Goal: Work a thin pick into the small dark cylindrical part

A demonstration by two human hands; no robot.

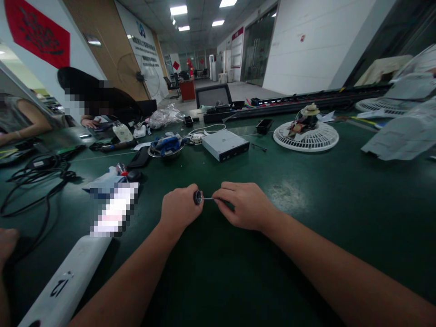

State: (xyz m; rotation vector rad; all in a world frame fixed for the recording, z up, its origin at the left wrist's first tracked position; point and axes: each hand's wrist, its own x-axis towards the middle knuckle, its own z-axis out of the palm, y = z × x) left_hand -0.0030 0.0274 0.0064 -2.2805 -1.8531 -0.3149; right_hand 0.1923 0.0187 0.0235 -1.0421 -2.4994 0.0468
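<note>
My left hand is closed around a small black round part with a shiny ring-like rim; most of its body is hidden in the fist. Facing it, my right hand pinches a thin metal rod between thumb and fingertips. The rod's far end reaches the black part at the left thumb; whether it enters the part I cannot tell. Both hands are held above the green table, close together. Beyond them lies a white and black disc drive.
A white fan grille with a motor lies to the right. At left are a long white device, black cables and a metal bowl holding blue cloth. Other people sit at far left; another hand shows at the left edge.
</note>
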